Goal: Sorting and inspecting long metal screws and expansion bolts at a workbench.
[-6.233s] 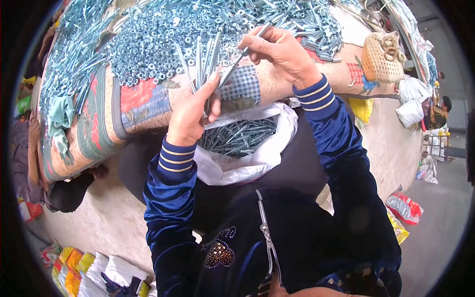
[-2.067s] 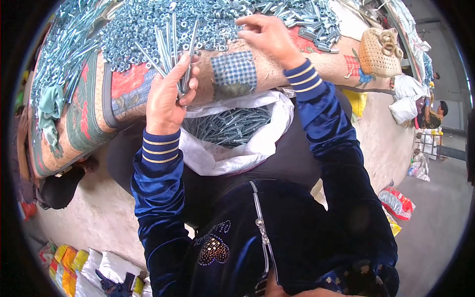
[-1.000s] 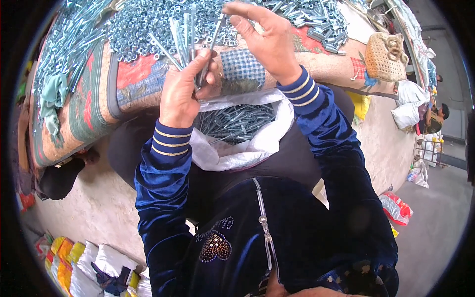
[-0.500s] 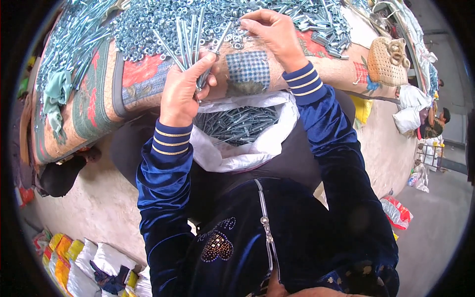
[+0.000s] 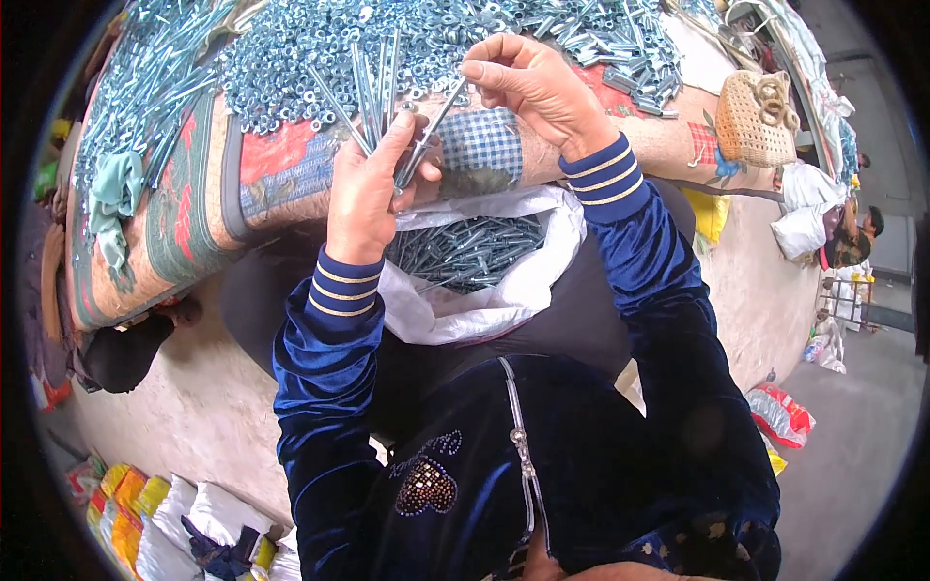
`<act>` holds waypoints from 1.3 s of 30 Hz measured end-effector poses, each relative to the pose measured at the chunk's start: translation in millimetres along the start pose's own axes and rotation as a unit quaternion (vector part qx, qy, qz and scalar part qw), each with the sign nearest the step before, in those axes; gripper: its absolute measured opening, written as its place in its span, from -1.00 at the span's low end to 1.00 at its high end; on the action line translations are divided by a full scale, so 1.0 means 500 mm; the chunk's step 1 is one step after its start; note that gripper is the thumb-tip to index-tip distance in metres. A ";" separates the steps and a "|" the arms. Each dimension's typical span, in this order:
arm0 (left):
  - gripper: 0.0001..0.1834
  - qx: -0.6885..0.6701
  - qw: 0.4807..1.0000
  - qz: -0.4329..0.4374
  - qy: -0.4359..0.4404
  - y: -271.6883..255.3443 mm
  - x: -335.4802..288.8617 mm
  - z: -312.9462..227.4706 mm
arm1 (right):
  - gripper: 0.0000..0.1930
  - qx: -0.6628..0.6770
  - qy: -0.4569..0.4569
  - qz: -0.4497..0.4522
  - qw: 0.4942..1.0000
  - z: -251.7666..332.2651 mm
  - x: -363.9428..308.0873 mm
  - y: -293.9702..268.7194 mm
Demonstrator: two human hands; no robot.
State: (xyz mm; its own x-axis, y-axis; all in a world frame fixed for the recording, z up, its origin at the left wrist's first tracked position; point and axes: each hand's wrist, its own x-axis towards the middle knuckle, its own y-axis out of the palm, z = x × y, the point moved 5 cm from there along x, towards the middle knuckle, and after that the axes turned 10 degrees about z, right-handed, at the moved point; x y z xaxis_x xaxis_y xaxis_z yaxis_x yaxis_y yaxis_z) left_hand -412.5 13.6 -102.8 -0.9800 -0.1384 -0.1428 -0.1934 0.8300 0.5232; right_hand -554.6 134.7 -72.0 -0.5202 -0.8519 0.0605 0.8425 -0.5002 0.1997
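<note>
Several long metal bolts (image 5: 368, 92) fan upward from my left hand (image 5: 363, 198), whose thumb and fingers close round their lower ends. One bolt (image 5: 433, 131) in that hand, with a thicker sleeve at its lower end, tilts toward the right. At its upper tip, the thumb and forefinger of my right hand (image 5: 538, 92) pinch together; whatever is between them is too small to make out. Beneath both hands, a white sack (image 5: 455, 324) lies open on my lap, holding many sleeved bolts (image 5: 470, 250).
A heap of nuts (image 5: 281, 73) covers the patchwork-covered table (image 5: 276, 145). Long bolts (image 5: 160, 82) lie at its left, short metal sleeves (image 5: 639, 68) at its right. A teal cloth (image 5: 116, 189) hangs at the left edge; a woven basket (image 5: 756, 121) stands at the right. Filled bags (image 5: 228, 513) lie lower left.
My right hand has drawn back from the nut heap to the tip of the tilted bolt. My left hand has shifted slightly right and nearer, still holding the bolts.
</note>
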 end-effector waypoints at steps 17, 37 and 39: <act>-0.70 0.094 0.996 -0.002 -0.004 -0.007 0.002 -0.007 | -0.80 -0.071 0.015 0.002 0.997 0.006 -0.018 0.033; -0.79 0.128 0.991 -0.024 0.031 0.022 -0.013 -0.010 | -0.72 -0.115 -0.087 -0.043 0.989 0.036 -0.014 0.016; -0.80 0.131 0.990 -0.024 0.054 0.027 -0.015 -0.012 | -0.68 -0.084 -0.052 0.014 0.995 0.035 -0.019 0.005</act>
State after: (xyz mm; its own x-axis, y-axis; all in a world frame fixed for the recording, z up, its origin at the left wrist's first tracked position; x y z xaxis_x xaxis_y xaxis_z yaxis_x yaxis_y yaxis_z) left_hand -408.0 22.3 -89.4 -0.9720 -0.2257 -0.0648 -0.2348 0.9306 0.2809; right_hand -550.0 144.5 -55.2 -0.5007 -0.8495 0.1662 0.8638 -0.5029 0.0316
